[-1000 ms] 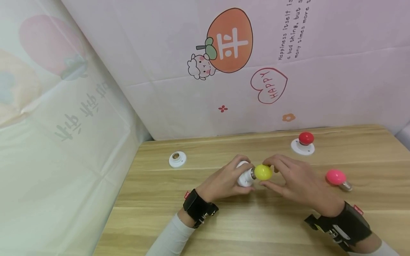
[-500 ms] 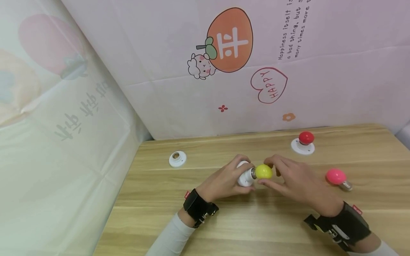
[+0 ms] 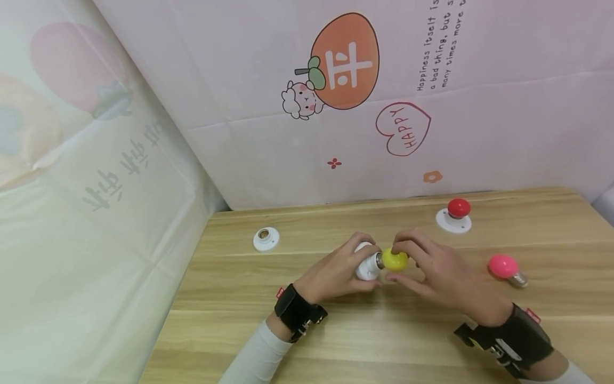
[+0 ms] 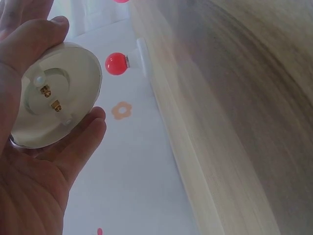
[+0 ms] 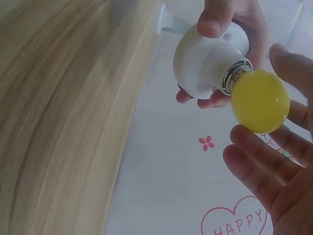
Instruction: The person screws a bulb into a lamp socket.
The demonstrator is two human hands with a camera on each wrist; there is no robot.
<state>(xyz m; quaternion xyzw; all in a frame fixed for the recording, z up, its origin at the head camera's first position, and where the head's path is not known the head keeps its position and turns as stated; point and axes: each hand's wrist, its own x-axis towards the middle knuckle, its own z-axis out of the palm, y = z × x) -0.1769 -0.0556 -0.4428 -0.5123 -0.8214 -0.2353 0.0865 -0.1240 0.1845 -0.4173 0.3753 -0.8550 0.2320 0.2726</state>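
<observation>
My left hand [image 3: 338, 269] grips a white round lamp holder [image 3: 368, 266] by its base, tilted so that its socket points right. In the left wrist view its hollow underside [image 4: 58, 98] shows two brass screws. The metal cap of a yellow light bulb [image 5: 260, 101] sits in the socket mouth, with some thread showing. My right hand [image 3: 443, 272] is around the bulb's glass end, fingers loosely spread. In the right wrist view a fingertip [image 5: 242, 133] is right at the glass, while the thumb [image 5: 288, 63] stands a little apart from it.
A bare white lamp holder [image 3: 266, 239] stands at the left on the wooden table [image 3: 364, 341]. At the back right, a red bulb [image 3: 459, 207] sits in another white holder [image 3: 453, 223]. A pink bulb [image 3: 503, 265] lies on its side at the right. Printed cloth [image 3: 249, 154] hangs behind.
My right hand's fingers have shifted forward over the yellow bulb, and the thumb has come away from its lower side. My left hand and the lamp holder have stayed in place.
</observation>
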